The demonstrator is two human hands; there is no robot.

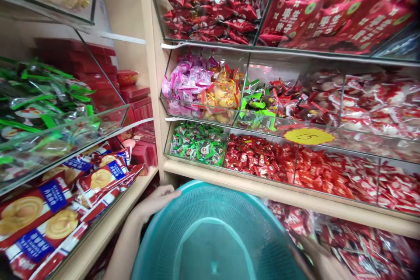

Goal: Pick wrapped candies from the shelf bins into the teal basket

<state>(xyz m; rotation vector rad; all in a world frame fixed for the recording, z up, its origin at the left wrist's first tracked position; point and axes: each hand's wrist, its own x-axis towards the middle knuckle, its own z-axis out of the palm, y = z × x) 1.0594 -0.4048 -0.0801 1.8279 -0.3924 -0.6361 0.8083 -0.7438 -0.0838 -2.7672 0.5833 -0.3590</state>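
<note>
A green plastic basket (215, 203) with meshed sides is right in front of me, and its solid bottom shows bare. My left hand (159, 203) grips its rim on the far left side, fingers bent over the edge. On the right side my right hand (320, 256) holds the basket by its outer wall; motion blurs it, and the basket's edge partly hides its fingers. Just past the basket, the lowest clear bin row holds green-wrapped candies (198, 144), dark red-wrapped candies (251, 155) and orange-red packets (323, 173).
Wooden shelves (210, 173) meet in a corner ahead. Blue-and-red biscuit packs (49, 201) lie at left, below green-edged snack packets (36, 100). Purple-wrapped sweets (188, 78) and large red bags (295, 17) fill higher bins. A yellow tag (309, 136) reads 15. More packets (364, 245) lie beneath the right shelf.
</note>
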